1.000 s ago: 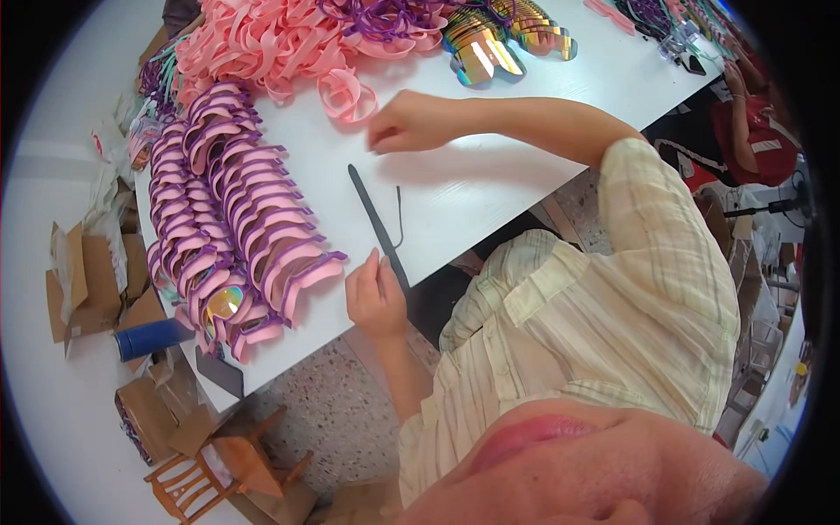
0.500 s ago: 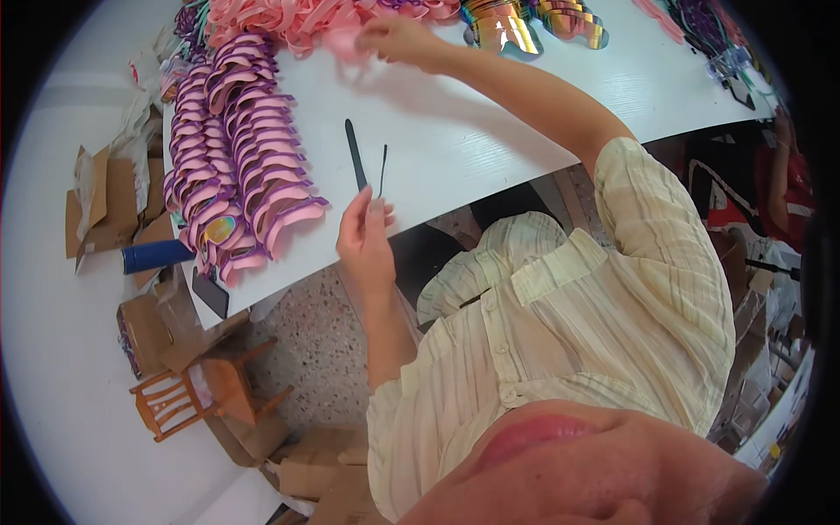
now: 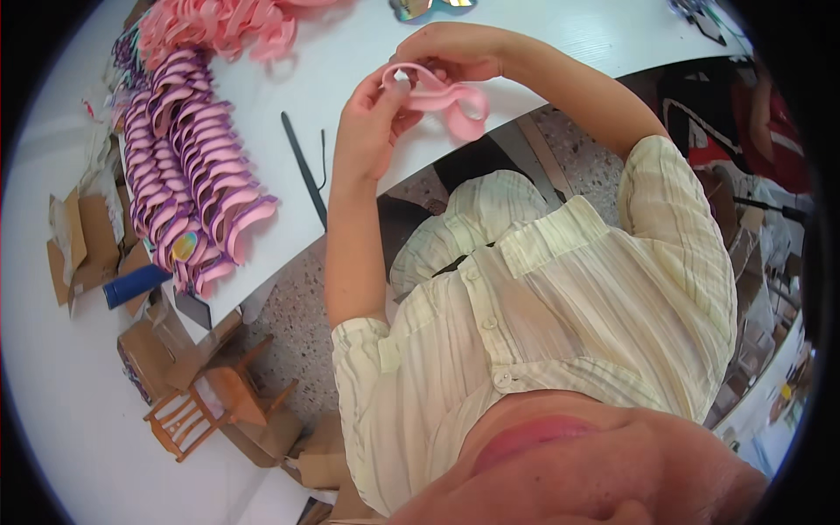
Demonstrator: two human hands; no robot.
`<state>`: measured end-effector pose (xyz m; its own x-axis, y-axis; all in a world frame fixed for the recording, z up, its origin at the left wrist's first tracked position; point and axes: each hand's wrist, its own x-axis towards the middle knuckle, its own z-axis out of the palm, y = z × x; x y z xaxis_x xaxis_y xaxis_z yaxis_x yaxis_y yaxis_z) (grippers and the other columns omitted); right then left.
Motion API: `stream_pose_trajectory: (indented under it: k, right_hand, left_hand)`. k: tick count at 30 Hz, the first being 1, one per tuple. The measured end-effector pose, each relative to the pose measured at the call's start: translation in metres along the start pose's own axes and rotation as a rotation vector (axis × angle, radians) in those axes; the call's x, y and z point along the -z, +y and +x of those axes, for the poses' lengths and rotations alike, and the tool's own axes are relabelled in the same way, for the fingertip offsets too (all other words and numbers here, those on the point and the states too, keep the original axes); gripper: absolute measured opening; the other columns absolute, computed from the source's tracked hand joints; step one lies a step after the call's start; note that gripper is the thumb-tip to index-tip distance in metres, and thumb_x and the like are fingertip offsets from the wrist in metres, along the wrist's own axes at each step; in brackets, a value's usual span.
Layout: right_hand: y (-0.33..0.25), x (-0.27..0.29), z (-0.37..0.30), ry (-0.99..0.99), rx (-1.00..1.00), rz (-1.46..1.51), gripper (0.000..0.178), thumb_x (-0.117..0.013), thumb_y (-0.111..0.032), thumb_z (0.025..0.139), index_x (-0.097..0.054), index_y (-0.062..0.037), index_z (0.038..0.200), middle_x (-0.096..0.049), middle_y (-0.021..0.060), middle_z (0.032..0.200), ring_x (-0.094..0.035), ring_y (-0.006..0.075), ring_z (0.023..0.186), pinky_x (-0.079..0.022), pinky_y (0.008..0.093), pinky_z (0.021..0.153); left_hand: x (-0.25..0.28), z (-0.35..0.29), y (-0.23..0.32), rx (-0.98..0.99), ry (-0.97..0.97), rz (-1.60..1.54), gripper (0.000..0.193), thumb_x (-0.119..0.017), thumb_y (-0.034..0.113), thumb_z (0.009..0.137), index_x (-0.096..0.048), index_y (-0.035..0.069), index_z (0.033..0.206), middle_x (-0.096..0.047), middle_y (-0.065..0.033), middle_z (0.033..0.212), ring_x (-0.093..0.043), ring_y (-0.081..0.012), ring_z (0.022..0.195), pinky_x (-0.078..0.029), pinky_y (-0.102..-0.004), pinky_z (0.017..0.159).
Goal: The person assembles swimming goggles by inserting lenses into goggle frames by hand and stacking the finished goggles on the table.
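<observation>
Both my hands are raised over the front edge of the white table, holding a soft pink looped goggle frame (image 3: 455,109). My left hand (image 3: 372,122) pinches its left end between thumb and fingers. My right hand (image 3: 459,54) is closed on its upper side, with the fingertips partly hidden behind the piece. Left of my left hand, a flat black stick-like tool (image 3: 302,162) and a thin black rod with a bent end (image 3: 323,162) lie on the table. A heap of similar pink pieces (image 3: 219,26) is at the far left.
Rows of nested pink and purple goggles (image 3: 206,166) line the table's left side. A dark phone-like slab (image 3: 193,308) sits at the corner. Mirrored lenses (image 3: 429,9) lie at the far edge. A wooden chair (image 3: 210,407) and cardboard boxes (image 3: 83,241) stand left. Another person's arm (image 3: 761,122) shows right.
My right hand has come back from the pink heap with a pink goggle frame. My left hand has left the black tools and risen to grip the frame too. The view has shifted.
</observation>
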<state>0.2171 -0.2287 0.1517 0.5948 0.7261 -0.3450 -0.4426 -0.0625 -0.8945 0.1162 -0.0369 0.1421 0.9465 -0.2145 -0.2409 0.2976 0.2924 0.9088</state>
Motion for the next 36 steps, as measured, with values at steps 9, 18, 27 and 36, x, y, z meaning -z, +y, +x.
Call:
stream_pose_trajectory:
  k: [9,18,27,36]
  right_hand:
    - [0.009,0.064,-0.004,0.964,1.169,-1.414,0.027,-0.065,-0.008,0.087,-0.065,-0.0117,0.114,-0.069,0.0144,0.092,-0.066,0.0378,0.082,-0.054,0.0474,0.076]
    - [0.014,0.102,0.022,0.838,0.689,-1.583,0.029,-0.064,-0.013,0.086,-0.065,-0.0157,0.115,-0.069,0.0172,0.090,-0.067,0.0396,0.085,-0.051,0.0512,0.074]
    - [-0.024,0.084,0.016,0.788,0.460,-1.417,0.063,-0.066,-0.019,0.086,-0.042,-0.0181,0.144,-0.072,0.0223,0.100,-0.070,0.0431,0.086,-0.051,0.0521,0.075]
    - [-0.015,0.009,-0.036,0.910,1.096,-1.574,0.048,-0.069,-0.017,0.087,-0.056,-0.0092,0.133,-0.072,0.0178,0.093,-0.070,0.0367,0.085,-0.054,0.0460,0.075]
  left_hand:
    - [0.023,-0.021,-0.031,-0.122,0.348,-0.076,0.060,-0.068,0.006,0.097,-0.039,0.001,0.150,-0.061,-0.0074,0.105,-0.068,-0.0165,0.092,-0.061,-0.0290,0.076]
    - [0.034,-0.049,-0.032,-0.142,0.359,-0.184,0.044,-0.064,0.005,0.100,-0.049,-0.002,0.141,-0.064,-0.0102,0.107,-0.069,-0.0181,0.094,-0.060,-0.0320,0.083]
    - [0.037,-0.057,-0.033,-0.156,0.376,-0.053,0.044,-0.065,0.005,0.098,-0.051,-0.003,0.140,-0.064,-0.0126,0.116,-0.068,-0.0202,0.102,-0.059,-0.0347,0.093]
    - [0.049,-0.067,-0.038,-0.140,0.373,-0.058,0.041,-0.063,0.008,0.100,-0.053,-0.005,0.138,-0.064,-0.0128,0.119,-0.067,-0.0207,0.104,-0.058,-0.0359,0.094]
